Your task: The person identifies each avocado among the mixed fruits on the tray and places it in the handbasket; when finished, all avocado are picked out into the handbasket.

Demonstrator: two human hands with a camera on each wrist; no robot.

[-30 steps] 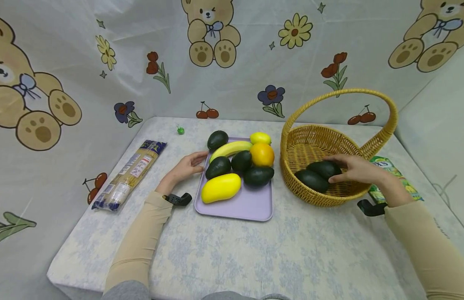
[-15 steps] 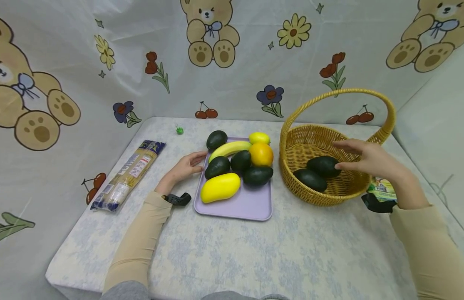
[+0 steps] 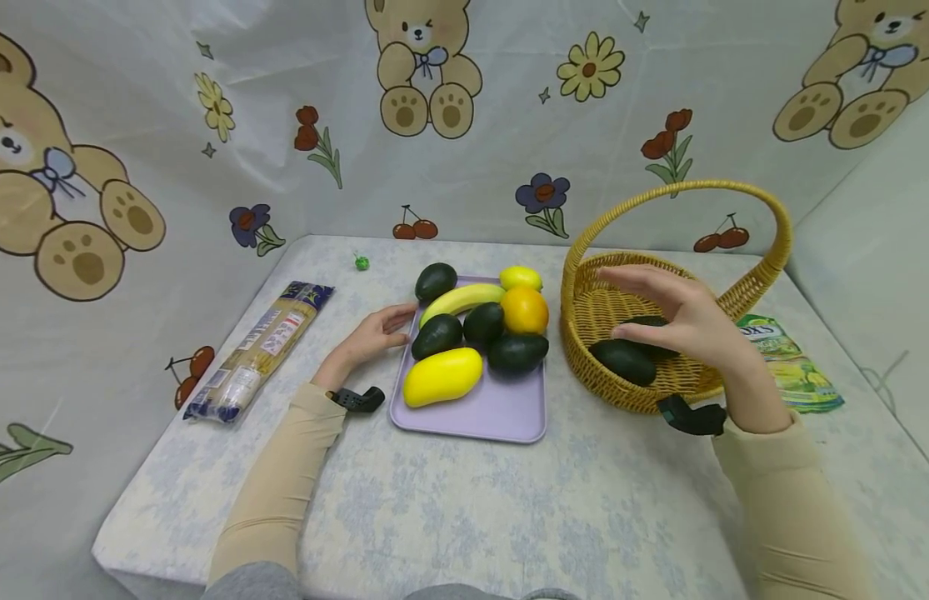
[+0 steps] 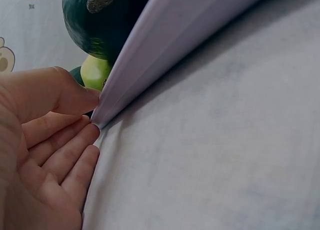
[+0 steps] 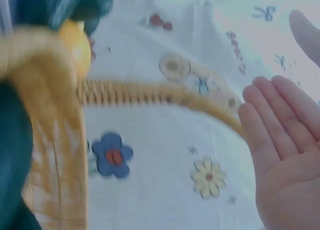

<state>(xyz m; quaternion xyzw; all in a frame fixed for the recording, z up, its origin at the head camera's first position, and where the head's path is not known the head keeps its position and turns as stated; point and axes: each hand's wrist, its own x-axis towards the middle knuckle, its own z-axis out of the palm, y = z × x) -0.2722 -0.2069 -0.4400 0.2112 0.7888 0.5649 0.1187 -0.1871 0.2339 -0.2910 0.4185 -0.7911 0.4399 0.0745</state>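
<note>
My left hand [image 3: 370, 337] rests at the left edge of the lilac tray [image 3: 501, 412]; in the left wrist view its thumb and straight fingertips touch the rim. Several dark green avocados [image 3: 516, 354], a banana [image 3: 464, 297], an orange [image 3: 525, 310], a lemon [image 3: 521, 278] and a yellow mango-shaped fruit [image 3: 443, 377] lie on the tray. Over the wicker basket [image 3: 595, 387] hovers my right hand [image 3: 689, 321], its fingers spread and holding nothing. Two avocados [image 3: 621, 362] lie inside the basket, one partly hidden by that hand. The right wrist view shows the bare palm beside the basket's handle [image 5: 130, 92].
A pack of noodles [image 3: 262, 350] lies left of the tray, with a small green object [image 3: 362, 262] further back. A green and yellow packet [image 3: 797, 371] sits right of the basket. The arched handle rises high over the basket. A patterned cloth [image 3: 471, 183] hangs behind the table.
My right hand first let go of an avocado in the basket, drew back to the right, then moved left over the basket with open fingers. The left hand stays at the tray.
</note>
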